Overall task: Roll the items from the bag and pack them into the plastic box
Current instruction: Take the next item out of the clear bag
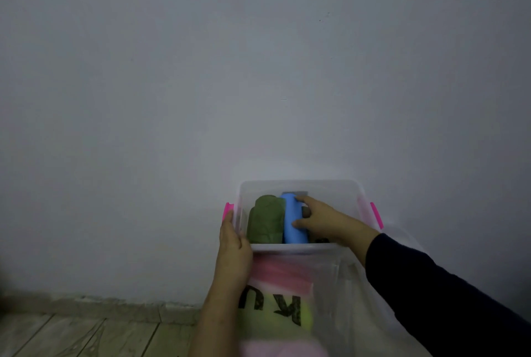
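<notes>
Two bare hands at work, lower centre of the frame. Right hand (319, 221), out of a dark navy sleeve (431, 293), reaching down into the clear plastic box with pink side latches (298, 247); index finger stretched along the upper end of the sky-blue rolled cloth item (294, 221), thumb pressed against its lower side, so clasped on that roll. Left hand (232, 250), bare forearm below it, wrapped over the box's near left corner, thumb on the rim, fingertips just under the left pink latch (229, 210).

Lying lengthways in the box, touching side by side: olive-green rolled garment (265, 220) to the left, thick and wrinkled, the blue roll to the right, smooth and tight like a cylinder. Something dark and small behind the right hand's fingers, too hidden to identify. Right pink latch (377, 216) at the box's far side.

Below the box, through its hazy front wall, blurred shapes: a pink band (283, 273), a pale yellow-green cloth with large dark letters (275, 316), a soft pink patch at the bottom edge.

Further out: plain grey-white wall (201, 83) filling most of the frame, rough skirting and pale wood-look floor (86, 336) in the lower left.
</notes>
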